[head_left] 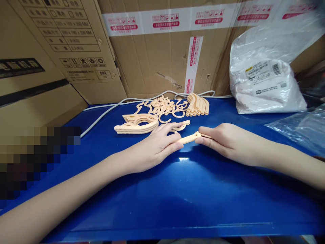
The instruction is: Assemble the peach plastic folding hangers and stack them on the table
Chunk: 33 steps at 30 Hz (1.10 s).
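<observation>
Near the middle of the blue table, my left hand (pixel 162 145) grips a cream plastic hanger arm (pixel 189 138) that has a small hole near its right end. My right hand (pixel 228 142) pinches a thin cream piece (pixel 206 136) meeting that end; most of it is hidden by the fingers. Just behind my left fingers lies another curved cream part (pixel 181 127). To the left sits a stack of curved cream hanger parts (pixel 137 128). Farther back is a heap of cream plastic hooks (pixel 162 105), with a row of curved cream arms (pixel 198 105) beside it.
Large cardboard boxes (pixel 157 61) stand along the back and left of the blue table (pixel 177 196). A white cable (pixel 101 117) runs along the rear. At the back right rests a white plastic bag (pixel 269 84), with clear plastic film (pixel 299 127) in front of it.
</observation>
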Tool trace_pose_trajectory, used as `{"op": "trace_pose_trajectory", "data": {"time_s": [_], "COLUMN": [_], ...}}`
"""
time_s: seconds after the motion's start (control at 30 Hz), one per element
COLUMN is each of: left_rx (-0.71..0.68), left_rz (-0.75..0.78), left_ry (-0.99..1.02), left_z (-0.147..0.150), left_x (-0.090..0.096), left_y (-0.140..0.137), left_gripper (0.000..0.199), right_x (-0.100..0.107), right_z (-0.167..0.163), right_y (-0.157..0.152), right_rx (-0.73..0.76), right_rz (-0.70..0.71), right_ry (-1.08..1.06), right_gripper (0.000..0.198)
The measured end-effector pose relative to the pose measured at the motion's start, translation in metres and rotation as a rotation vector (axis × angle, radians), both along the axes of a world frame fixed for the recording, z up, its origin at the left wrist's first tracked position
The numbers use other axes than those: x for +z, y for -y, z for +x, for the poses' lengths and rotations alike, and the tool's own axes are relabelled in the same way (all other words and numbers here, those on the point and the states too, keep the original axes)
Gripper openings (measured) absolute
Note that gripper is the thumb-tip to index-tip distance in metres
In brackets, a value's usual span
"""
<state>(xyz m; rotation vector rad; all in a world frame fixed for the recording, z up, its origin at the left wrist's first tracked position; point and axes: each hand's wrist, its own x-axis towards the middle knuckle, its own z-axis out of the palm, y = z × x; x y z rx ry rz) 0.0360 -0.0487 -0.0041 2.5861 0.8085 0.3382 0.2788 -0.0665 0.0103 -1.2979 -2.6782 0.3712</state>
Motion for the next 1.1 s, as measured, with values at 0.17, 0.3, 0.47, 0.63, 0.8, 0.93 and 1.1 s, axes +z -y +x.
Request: {"op": "trace_pose_trajectory", "data": {"time_s": [0.17,0.3,0.47,0.63,0.8,0.93,1.1], "left_rx": [-0.007,-0.002,0.005,0.003,-0.014,-0.030,-0.038], "left_rz": [-0.009,-0.010,0.000,-0.001,0.004,0.009,0.000], "left_ry": [-0.006,-0.018,-0.019,-0.027,-0.020,-0.023,-0.040], "left_z": [-0.0004,-0.0003,0.0005,0.0008,0.0010,0.0003,-0.0010], "left_x": [-0.0002,0.0009,0.0021,0.0021,0.0018,0.0020,0.0025], "left_y": [0.0003,0.0000,-0.0004,0.0008,0.0008,0.0000,0.0001], "left_gripper": [0.036,0.036,0.034,0.033,0.034,0.033,0.033], "right_x": [-0.0025,-0.0032,-0.0056,-0.0066,-0.0046,-0.0031,-0.0018], "right_z": [0.0006,-0.0001,0.0004,0.0021,0.0030,0.0034,0.0038], "right_y": [0.0002,0.0014,0.0028,0.0041,0.0059,0.0061,0.0043], "right_rx": [-0.019,-0.002,0.041,0.101,0.137,0.153,0.156], "right_rz": [0.105,0.209,0.351,0.547,0.687,0.696,0.572], "right_ry": [0.108,0.198,0.275,0.299,0.322,0.301,0.223], "right_gripper": [0.040,0.037,0.033,0.035,0.038,0.036,0.038]}}
